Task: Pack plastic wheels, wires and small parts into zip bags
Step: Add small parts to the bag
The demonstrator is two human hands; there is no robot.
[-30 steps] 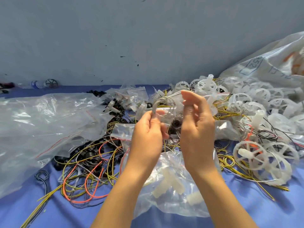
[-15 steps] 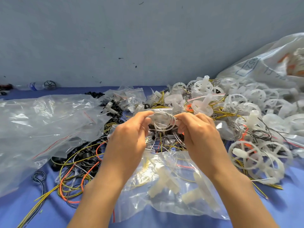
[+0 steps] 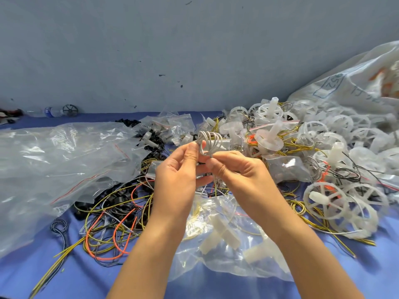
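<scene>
A small coil of white wire (image 3: 210,142) is held up above the table between both hands. My left hand (image 3: 179,169) pinches its left side with thumb and fingertips. My right hand (image 3: 235,169) pinches its lower right end. Below my wrists lies a clear zip bag (image 3: 233,238) holding white plastic parts and some yellow wire. White plastic wheels (image 3: 326,200) are heaped on the right. Loose yellow, orange and black wires (image 3: 112,225) lie on the left.
A large crumpled clear bag (image 3: 58,169) covers the left of the blue table (image 3: 90,279). Small filled zip bags (image 3: 174,126) sit behind the hands. A big white sack (image 3: 356,87) leans at the right. A grey wall stands close behind.
The wire coil has been wound tighter and lifted a little. My hands have drawn closer together around it.
</scene>
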